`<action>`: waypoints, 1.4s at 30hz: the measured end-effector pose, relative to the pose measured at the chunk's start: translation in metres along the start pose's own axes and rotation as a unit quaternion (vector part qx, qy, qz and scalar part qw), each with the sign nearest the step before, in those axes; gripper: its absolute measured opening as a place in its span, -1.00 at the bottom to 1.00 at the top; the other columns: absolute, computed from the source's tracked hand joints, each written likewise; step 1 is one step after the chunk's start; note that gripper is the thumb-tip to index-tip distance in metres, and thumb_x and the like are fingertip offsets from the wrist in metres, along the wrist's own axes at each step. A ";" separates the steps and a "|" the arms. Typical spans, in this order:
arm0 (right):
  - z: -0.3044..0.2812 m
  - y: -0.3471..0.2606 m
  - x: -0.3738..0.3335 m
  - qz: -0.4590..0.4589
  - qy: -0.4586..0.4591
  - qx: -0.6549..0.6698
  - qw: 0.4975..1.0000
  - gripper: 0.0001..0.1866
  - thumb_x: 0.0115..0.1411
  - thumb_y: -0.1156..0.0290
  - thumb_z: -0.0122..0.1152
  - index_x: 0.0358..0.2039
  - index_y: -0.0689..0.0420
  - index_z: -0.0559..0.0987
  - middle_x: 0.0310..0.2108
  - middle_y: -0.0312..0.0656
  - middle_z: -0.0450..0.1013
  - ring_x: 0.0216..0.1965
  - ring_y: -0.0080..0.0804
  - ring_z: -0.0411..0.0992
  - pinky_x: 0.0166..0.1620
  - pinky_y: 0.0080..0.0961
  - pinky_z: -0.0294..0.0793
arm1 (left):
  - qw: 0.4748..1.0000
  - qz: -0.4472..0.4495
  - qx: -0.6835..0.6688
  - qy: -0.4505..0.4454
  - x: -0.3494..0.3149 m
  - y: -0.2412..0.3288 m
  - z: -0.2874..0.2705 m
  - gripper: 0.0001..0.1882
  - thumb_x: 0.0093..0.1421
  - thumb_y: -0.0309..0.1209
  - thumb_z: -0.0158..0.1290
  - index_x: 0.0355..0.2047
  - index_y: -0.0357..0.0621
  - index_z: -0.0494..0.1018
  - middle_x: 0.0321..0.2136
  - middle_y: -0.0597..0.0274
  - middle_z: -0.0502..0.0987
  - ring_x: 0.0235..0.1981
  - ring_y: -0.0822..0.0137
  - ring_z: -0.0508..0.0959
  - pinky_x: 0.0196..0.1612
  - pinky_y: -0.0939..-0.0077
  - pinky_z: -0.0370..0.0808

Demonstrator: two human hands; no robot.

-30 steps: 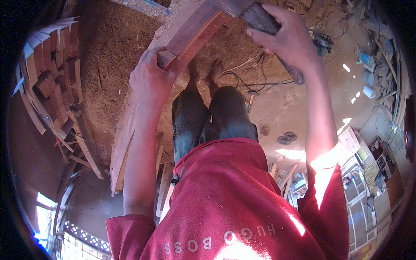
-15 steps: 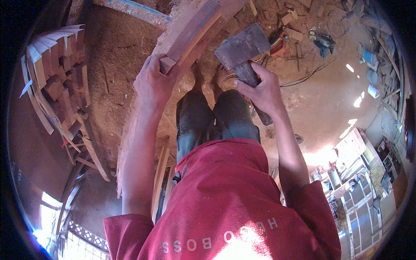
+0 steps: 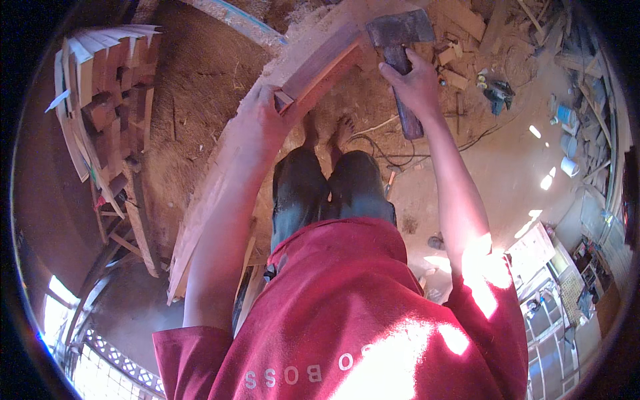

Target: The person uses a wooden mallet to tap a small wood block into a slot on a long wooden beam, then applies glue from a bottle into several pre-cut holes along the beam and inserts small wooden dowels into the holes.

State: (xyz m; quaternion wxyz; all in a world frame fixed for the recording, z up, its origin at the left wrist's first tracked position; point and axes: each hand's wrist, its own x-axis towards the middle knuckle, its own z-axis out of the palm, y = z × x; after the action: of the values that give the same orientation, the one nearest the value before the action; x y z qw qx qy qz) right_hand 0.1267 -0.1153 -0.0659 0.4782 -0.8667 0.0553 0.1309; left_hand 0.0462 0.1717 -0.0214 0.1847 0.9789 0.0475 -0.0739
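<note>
Above bare feet, on sawdust floor:
Left hand (image 3: 263, 120): gripping the reddish plank's (image 3: 320, 63) near end, fingers closed.
Right hand (image 3: 417, 83): clenching the hatchet (image 3: 400, 37) handle, head touching plank.

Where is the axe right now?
The axe is top centre in the head view, held in the right hand, its head beside the reddish wood piece the left hand holds.

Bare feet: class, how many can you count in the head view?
2. The left foot and the right foot stand side by side on the sawdust floor, just below the reddish plank.
</note>
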 end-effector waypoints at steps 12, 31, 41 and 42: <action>0.065 0.050 0.065 -0.071 0.115 -0.152 0.979 -0.32 0.11 -0.08 0.42 -0.02 0.21 0.44 -0.18 0.07 0.57 -0.07 0.03 0.56 -0.02 -0.14 0.51 | 0.999 -0.010 0.012 -0.045 0.002 -0.007 -0.004 -0.41 0.01 -0.06 0.35 -0.02 -0.08 0.47 -0.11 0.07 0.58 -0.04 -0.05 0.59 -0.05 0.10 0.55; 0.073 0.062 0.040 0.003 -0.007 0.009 1.000 -0.08 0.13 0.25 0.44 0.39 0.26 0.17 0.27 0.14 0.33 0.29 0.01 0.33 0.34 -0.23 0.25 | 0.979 0.003 -0.137 0.149 -0.071 -0.073 0.029 -0.41 0.04 -0.29 0.40 0.05 -0.20 0.49 -0.18 -0.10 0.62 -0.14 0.03 0.66 -0.08 0.27 0.57; 0.085 0.095 0.057 -0.064 0.059 -0.061 0.994 -0.18 0.08 0.26 0.45 0.29 0.32 0.33 0.19 0.20 0.40 0.25 0.12 0.33 0.32 -0.21 0.27 | 0.974 0.033 -0.135 0.177 -0.068 -0.081 0.043 -0.42 -0.01 -0.38 0.37 0.05 -0.18 0.48 -0.15 -0.11 0.59 -0.11 -0.13 0.58 -0.07 0.14 0.52; 0.089 0.096 0.059 -0.071 0.055 -0.062 0.994 -0.18 0.08 0.26 0.45 0.29 0.32 0.33 0.19 0.20 0.40 0.25 0.12 0.33 0.32 -0.21 0.27 | 0.973 0.042 -0.144 0.178 -0.068 -0.082 0.041 -0.42 -0.02 -0.41 0.35 0.05 -0.17 0.48 -0.16 -0.10 0.59 -0.11 -0.13 0.57 -0.06 0.14 0.52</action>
State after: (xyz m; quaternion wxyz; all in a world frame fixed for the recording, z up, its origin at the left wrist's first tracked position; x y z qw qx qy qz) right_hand 0.1469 -0.0900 -0.2060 0.4276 -0.9024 0.0115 0.0518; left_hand -0.0358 0.2284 -0.0772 0.3152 0.9406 0.0486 0.1167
